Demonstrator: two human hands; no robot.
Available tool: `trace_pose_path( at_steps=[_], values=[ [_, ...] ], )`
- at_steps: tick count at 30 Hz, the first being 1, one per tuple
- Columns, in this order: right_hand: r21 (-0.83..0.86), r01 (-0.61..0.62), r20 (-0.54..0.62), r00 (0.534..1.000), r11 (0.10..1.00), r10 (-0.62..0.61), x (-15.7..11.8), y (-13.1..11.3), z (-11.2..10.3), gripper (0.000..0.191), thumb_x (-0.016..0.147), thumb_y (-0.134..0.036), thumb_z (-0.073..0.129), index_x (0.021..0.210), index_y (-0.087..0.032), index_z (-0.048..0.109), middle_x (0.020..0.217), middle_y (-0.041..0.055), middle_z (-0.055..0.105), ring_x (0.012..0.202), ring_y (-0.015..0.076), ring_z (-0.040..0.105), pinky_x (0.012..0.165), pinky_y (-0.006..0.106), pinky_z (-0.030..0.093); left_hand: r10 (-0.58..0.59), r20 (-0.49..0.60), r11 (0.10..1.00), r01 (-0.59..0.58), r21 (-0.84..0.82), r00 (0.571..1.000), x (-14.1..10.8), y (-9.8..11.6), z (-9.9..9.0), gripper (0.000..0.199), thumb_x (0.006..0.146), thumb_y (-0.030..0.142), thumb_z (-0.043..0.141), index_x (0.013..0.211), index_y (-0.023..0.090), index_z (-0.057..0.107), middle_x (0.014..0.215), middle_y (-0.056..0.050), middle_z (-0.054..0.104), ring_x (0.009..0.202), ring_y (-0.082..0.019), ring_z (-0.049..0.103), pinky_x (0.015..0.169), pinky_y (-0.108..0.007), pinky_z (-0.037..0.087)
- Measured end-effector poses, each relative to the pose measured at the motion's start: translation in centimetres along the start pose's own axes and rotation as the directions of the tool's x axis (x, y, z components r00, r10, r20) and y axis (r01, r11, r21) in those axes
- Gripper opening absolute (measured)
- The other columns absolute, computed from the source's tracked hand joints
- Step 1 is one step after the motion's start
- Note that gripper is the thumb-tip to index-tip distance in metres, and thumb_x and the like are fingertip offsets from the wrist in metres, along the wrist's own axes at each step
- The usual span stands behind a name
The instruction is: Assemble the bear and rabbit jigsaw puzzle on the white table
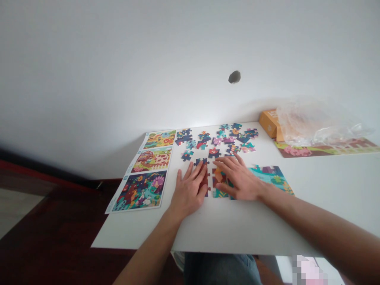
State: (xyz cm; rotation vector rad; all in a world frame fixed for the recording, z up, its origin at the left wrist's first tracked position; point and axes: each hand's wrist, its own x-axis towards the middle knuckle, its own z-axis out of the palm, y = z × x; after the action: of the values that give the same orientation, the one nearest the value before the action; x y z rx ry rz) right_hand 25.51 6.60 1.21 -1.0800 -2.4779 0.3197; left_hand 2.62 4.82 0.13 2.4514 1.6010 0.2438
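Note:
My left hand [189, 192] lies with fingers stretched over a joined strip of dark jigsaw puzzle pieces [205, 180], covering much of it. To its right, my right hand [241, 179] rests palm down, thumb and fingers apart, on another joined puzzle section [220, 190] in orange, maroon and green. A narrow gap separates the two sections. From under the right wrist, a teal and purple joined section [271, 174] sticks out. Loose jigsaw pieces [214, 152] lie scattered beyond both hands, toward the wall.
A reference sheet [162, 171] with three printed pictures lies at the left. At the back right stand an orange box [268, 122] and a crumpled clear plastic bag [314, 122], beside a farm-picture puzzle [297, 151]. The white table [237, 233] meets a wall with a hole [234, 76].

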Motion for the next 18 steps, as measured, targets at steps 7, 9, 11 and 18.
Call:
trace_pose_path(
  at_steps=[7,9,11,18],
  values=[
    [-0.116,-0.126,-0.04,0.992,0.985,0.122,-1.1,2.9,-2.8,0.041,0.084,-0.024,0.053,0.124,-0.017,0.061,0.117,0.0141,0.062,0.107,0.0313,0.055,0.095,0.049,0.036,0.112,-0.058,0.994,-0.112,-0.01,0.992,-0.6,0.4,-0.5,0.058,0.094,0.029,0.043,0.152,0.03,0.035,0.162,-0.003,0.025,0.152,-0.035,0.007,0.115,-0.067,0.013],
    [-0.159,-0.138,0.004,0.99,0.978,0.141,-1.2,3.6,-3.3,0.035,0.083,-0.026,0.055,0.116,-0.018,0.066,0.108,0.0135,0.063,0.101,0.031,0.056,0.09,0.046,0.038,0.198,-0.048,0.98,-0.198,0.001,0.979,-0.7,0.6,-0.6,0.058,0.093,0.027,0.045,0.15,0.031,0.039,0.16,-0.004,0.03,0.152,-0.036,0.006,0.115,-0.068,0.01],
    [-0.164,-0.119,0.049,0.99,0.979,0.129,-1.3,3.8,-3.4,0.037,0.083,-0.035,0.059,0.115,-0.019,0.067,0.107,0.0133,0.062,0.102,0.0313,0.056,0.09,0.046,0.038,0.264,-0.022,0.964,-0.264,0.002,0.964,-0.7,0.7,-0.7,0.057,0.092,0.026,0.046,0.148,0.033,0.042,0.158,-0.004,0.036,0.152,-0.036,0.008,0.114,-0.069,0.008],
    [-0.11,-0.008,0.14,0.99,0.994,0.023,-1.6,2.3,-3.5,0.097,0.06,-0.073,0.074,0.138,-0.019,0.054,0.124,0.0165,0.054,0.111,0.0367,0.049,0.098,0.054,0.036,0.309,0.025,0.951,-0.309,-0.011,0.951,-0.7,0.7,-1.0,0.054,0.093,0.035,0.05,0.146,0.032,0.045,0.154,-0.005,0.042,0.15,-0.036,0.018,0.114,-0.068,0.005]
  ],
)
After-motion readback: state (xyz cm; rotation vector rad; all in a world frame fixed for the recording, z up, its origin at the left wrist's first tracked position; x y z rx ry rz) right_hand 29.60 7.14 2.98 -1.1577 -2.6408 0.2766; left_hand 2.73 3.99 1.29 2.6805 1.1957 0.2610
